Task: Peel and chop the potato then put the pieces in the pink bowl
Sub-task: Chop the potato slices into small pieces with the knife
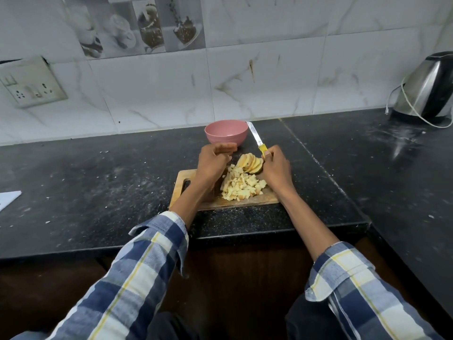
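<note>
A wooden cutting board (247,203) lies on the black counter with a heap of small potato cubes (242,187) on it. Behind the cubes leans a fan of potato slices (250,161). My right hand (275,168) grips the yellow handle of a knife (256,138), whose blade points away toward the wall. My left hand (212,163) hovers with curled fingers over the board's left side, beside the cubes; whether it holds anything is hidden. The pink bowl (226,132) stands just behind my left hand and looks empty.
A steel kettle (426,89) with a white cord stands at the back right. A wall socket (29,82) sits on the tiled wall at left. White paper (8,198) lies at the far left. Crumbs are scattered over the counter (98,182).
</note>
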`<state>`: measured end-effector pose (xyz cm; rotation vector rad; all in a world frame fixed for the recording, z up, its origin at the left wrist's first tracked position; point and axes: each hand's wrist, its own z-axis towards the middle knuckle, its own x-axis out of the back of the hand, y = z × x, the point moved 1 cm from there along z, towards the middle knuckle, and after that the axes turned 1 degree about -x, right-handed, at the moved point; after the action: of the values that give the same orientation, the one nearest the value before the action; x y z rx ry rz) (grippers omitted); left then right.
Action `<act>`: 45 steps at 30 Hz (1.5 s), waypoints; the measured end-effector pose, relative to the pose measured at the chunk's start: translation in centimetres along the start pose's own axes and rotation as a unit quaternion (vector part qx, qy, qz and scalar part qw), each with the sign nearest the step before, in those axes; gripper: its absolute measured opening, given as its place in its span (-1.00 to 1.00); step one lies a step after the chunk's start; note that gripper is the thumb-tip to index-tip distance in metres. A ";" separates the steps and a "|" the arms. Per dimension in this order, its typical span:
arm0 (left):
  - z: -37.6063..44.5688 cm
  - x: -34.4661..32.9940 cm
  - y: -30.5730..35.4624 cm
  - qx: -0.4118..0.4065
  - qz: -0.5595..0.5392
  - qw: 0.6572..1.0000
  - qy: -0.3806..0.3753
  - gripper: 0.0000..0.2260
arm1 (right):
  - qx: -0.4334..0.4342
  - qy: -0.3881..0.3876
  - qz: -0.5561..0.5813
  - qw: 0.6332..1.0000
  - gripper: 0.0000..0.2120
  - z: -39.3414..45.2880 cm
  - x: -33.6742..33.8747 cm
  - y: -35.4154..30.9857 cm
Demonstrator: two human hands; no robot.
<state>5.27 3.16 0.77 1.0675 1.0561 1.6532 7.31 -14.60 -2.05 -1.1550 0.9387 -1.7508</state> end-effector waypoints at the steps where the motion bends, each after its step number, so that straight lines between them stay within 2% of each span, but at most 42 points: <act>1: 0.3 -0.1 0.1 -0.026 0.049 0.998 -0.005 -0.74 | -0.001 -0.001 0.003 1.000 -0.83 0.1 0.0 0.1; 3: 0.8 -0.3 0.4 -0.047 0.153 0.985 -0.059 -0.76 | 0.001 0.004 -0.001 1.000 -0.83 0.1 -0.1 0.0; 5: 1.5 -0.5 0.2 -0.036 0.234 0.960 -0.150 -0.69 | 0.003 0.006 -0.006 1.000 -0.83 0.1 -0.1 0.1; 6: 1.9 -0.5 0.1 -0.026 0.251 0.950 -0.183 -0.70 | 0.006 0.007 -0.008 1.000 -0.83 0.1 -0.1 0.1; 8: 2.4 -0.3 0.1 0.001 0.243 0.949 -0.200 -0.75 | 0.012 0.007 -0.009 1.000 -0.83 0.1 -0.1 0.0; 11: 3.4 -0.2 -0.1 0.031 0.196 0.967 -0.160 -0.80 | 0.012 0.010 -0.012 1.000 -0.82 0.2 -0.2 0.1; 13: 3.6 -0.4 -0.2 0.036 0.172 0.976 -0.125 -0.77 | 0.009 0.009 -0.010 1.000 -0.82 0.2 -0.2 0.1; 19: 2.7 -1.0 0.6 -0.028 0.120 0.992 -0.022 -0.70 | 0.006 0.007 0.000 1.000 -0.83 0.1 -0.1 0.1; 23: 2.2 0.1 1.7 0.019 -0.036 0.999 -0.008 -0.71 | 0.004 0.007 0.006 1.000 -0.83 0.0 0.0 0.0; 25: 1.7 1.4 2.3 0.022 -0.074 0.997 -0.003 -0.72 | 0.001 0.007 0.000 1.000 -0.82 -0.1 0.0 -0.1; 28: 0.3 3.9 2.4 0.000 -0.044 0.999 0.008 -0.73 | -0.014 0.011 0.012 1.000 -0.81 -0.4 0.3 -0.6; 31: -2.3 5.7 1.9 -0.036 0.051 0.998 -0.005 -0.75 | 0.031 0.069 -0.011 0.997 -0.84 -1.1 0.7 -1.9; 34: -4.8 6.6 0.7 -0.051 0.126 0.987 -0.089 -0.73 | 0.086 0.106 -0.018 0.990 -0.84 -2.5 0.8 -3.4; 36: -5.9 6.7 0.3 -0.050 0.158 0.975 -0.150 -0.68 | 0.114 0.098 -0.016 0.989 -0.83 -3.5 0.4 -4.4; 38: -6.6 6.6 0.3 -0.066 0.164 0.970 -0.170 -0.63 | 0.150 0.085 -0.050 0.984 -0.83 -4.4 0.0 -5.3; 39: -6.9 6.5 0.4 -0.073 0.155 0.973 -0.157 -0.61 | 0.166 0.082 -0.078 0.980 -0.84 -4.7 -0.1 -5.7; 41: -7.3 6.6 0.2 -0.096 0.158 0.979 -0.081 -0.64 | 0.176 0.075 -0.120 0.974 -0.87 -5.2 -0.1 -6.7; 43: -7.2 6.7 -0.6 -0.118 0.242 0.963 0.009 -0.80 | 0.165 0.052 -0.149 0.974 -0.87 -5.4 0.1 -7.4; 45: -7.0 6.5 -1.4 -0.093 0.334 0.938 0.000 -0.71 | 0.149 0.029 -0.179 0.972 -0.86 -5.7 0.3 -8.1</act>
<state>-2.66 8.41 -1.14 1.3875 0.5325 2.2284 0.04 -10.95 3.54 -1.1270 0.4919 -2.1372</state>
